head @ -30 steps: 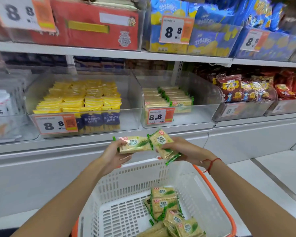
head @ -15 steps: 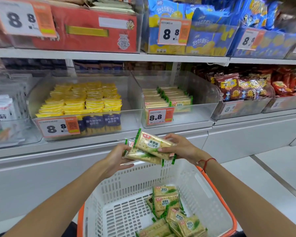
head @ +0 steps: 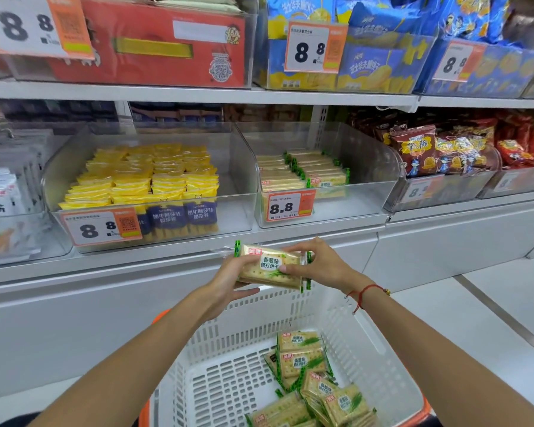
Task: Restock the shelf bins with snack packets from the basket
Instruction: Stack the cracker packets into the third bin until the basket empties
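Holding the light, brittle cracker packets (head: pixel 270 268) flat, left hand (head: pixel 228 283) cups underneath, right hand (head: pixel 319 266) pinches the slippery wrapper edge.

We're seeing glossy clear film wrapping the cracker packets (head: pixel 270 268), a matt white perforated plastic basket (head: pixel 290 306), and smooth transparent plastic bins (head: pixel 364 167) gleaming on the far shelf.

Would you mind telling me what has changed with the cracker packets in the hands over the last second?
The two cracker packets, held apart and side by side a second ago, have been brought together into one stack, gripped by the left hand underneath and the right hand on top. The packets in the basket and in the clear bin stayed put.
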### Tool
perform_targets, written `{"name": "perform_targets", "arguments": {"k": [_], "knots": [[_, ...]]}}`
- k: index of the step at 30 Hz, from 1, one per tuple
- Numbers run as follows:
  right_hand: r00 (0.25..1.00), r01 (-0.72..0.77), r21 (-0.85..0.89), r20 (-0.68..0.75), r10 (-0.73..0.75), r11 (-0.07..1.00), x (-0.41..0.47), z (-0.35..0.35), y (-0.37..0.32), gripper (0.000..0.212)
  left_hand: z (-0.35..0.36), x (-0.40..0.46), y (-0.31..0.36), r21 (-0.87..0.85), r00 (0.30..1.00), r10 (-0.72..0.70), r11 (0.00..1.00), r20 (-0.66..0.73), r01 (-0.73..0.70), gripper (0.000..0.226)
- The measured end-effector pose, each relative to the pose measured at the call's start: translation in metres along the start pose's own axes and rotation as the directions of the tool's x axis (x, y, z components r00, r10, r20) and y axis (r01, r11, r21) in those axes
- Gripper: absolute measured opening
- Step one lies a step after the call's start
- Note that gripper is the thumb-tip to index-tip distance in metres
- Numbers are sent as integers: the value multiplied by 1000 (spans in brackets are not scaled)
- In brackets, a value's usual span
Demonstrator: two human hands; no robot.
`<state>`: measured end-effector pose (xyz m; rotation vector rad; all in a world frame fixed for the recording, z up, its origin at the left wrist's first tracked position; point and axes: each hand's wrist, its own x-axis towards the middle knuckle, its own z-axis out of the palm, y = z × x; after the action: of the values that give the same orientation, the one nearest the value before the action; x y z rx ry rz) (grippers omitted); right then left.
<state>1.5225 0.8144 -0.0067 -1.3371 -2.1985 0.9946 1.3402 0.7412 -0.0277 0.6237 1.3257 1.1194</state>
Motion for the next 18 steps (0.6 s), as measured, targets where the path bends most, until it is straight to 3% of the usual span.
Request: {"name": "perform_targets", "arguments": {"k": [2, 5, 7, 10, 11, 14, 18], "knots": [[999, -35, 17, -10, 35, 999, -1, 1, 2, 58, -2, 4, -5, 42, 1000, 13, 999, 10, -13, 39], [960, -275, 189, 108, 259, 943, -4, 3, 10, 86, -3, 8, -13, -11, 1000, -4, 1000, 21, 4, 40], [903, -403, 289, 279, 326, 868, -8, 7, 18, 73, -1, 11, -21, -41, 1000, -18, 999, 10, 19, 39], [907, -387, 364, 315, 279, 847, -12, 21, 35, 34, 0, 15, -38, -38, 999, -53, 998, -6, 53, 39], [910, -382, 374, 309, 275, 845, -13, 25, 39, 36, 0, 18, -43, -46, 998, -68, 997, -7, 67, 39], [889, -441, 423, 329, 319, 792, -15, 42, 58, 68, -4, 26, -64, -92, 993, -113, 990, -22, 111, 39], [800, -597, 466, 288, 527, 653, -13, 66, 98, 63, -9, 40, -89, -141, 984, -163, 978, -68, 152, 34]]}}
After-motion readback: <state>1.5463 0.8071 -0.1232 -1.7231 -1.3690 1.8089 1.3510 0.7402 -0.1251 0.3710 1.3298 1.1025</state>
